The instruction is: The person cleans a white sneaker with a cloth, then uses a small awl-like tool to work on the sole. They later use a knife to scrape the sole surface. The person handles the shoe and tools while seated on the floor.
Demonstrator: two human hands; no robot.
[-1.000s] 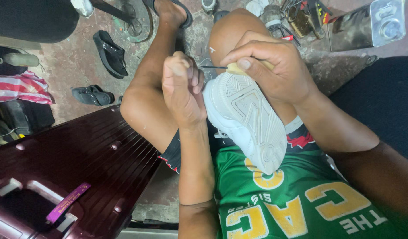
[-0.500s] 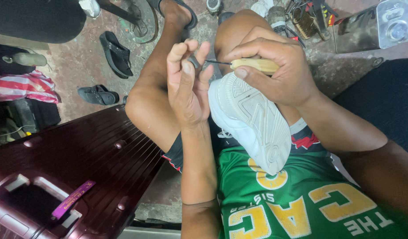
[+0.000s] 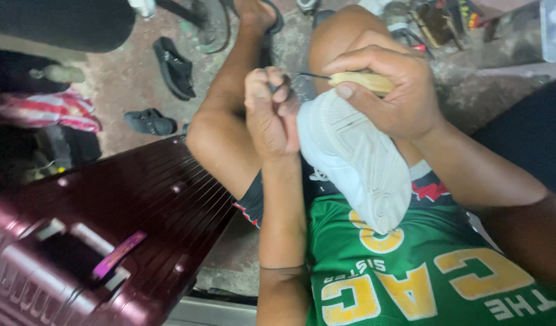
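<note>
Awl (image 3: 350,79): wooden handle mostly buried in the right hand (image 3: 393,90), needle tip hidden behind left hand (image 3: 271,111) fingers. White shoe (image 3: 356,160) upper out of sight, only sole shows. Maroon suitcase (image 3: 109,241) cut off at the left and bottom edges; clutter top right too blurred to identify.

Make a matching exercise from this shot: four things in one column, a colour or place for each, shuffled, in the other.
1. shoe
2. suitcase
3. awl
4. sandals

a. dark red, ribbed, lower left
b. black, on the floor at upper left
c. white, sole up on the lap
d. wooden handle, gripped in the right hand

Pairs: 1-c, 2-a, 3-d, 4-b
</note>
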